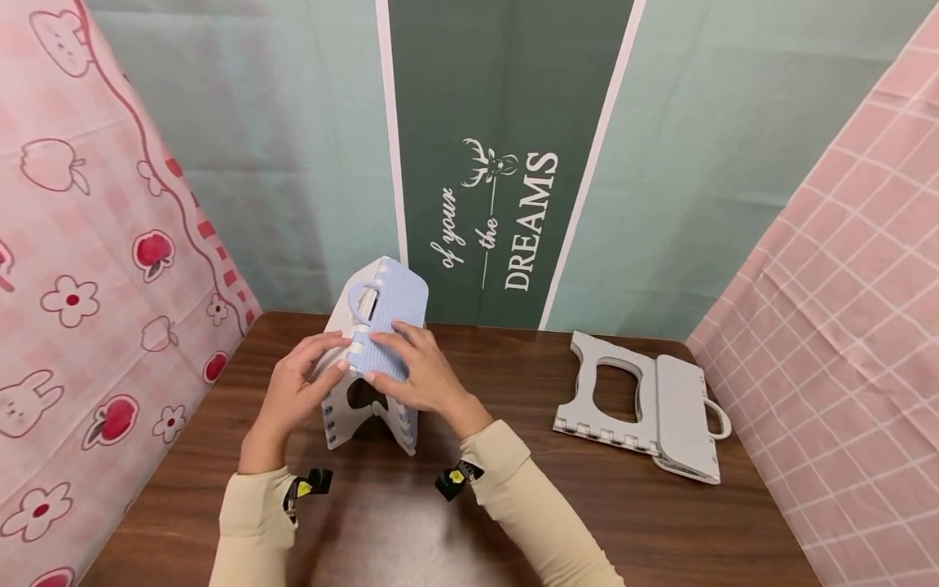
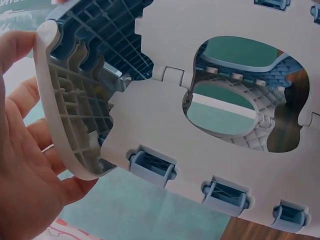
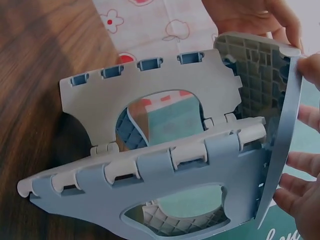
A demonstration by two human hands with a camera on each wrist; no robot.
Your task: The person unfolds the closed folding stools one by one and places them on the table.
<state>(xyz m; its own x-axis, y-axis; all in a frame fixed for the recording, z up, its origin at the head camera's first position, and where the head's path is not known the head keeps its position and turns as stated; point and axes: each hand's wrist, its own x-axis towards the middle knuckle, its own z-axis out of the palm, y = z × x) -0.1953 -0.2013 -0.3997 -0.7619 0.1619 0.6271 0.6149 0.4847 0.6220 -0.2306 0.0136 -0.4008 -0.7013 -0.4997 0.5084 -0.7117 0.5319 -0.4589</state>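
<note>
1. The light-blue and white plastic folding step stool (image 1: 396,293) is upright at the left of the dark brown wood-grain desk (image 1: 499,391), legs parted, its 2 top halves sloping down from a ridge; I cannot tell whether every foot touches the desk
2. The left hand (image 1: 293,391) has its fingers bent about the rim of the white half, holding it, thumb near the ridge
3. The right hand (image 1: 425,375) has its fingers spread, relaxed and laid on the ribbed blue half, without closing round it
4. A light-blue loop handle (image 1: 354,298) sticks out from the ridge, beyond both hands
5. A light-grey plastic folding stool (image 1: 681,399) lies folded flat on the desk's right side, well apart from both hands
6. Behind hangs a green cloth (image 1: 513,90) with white lettering
</note>
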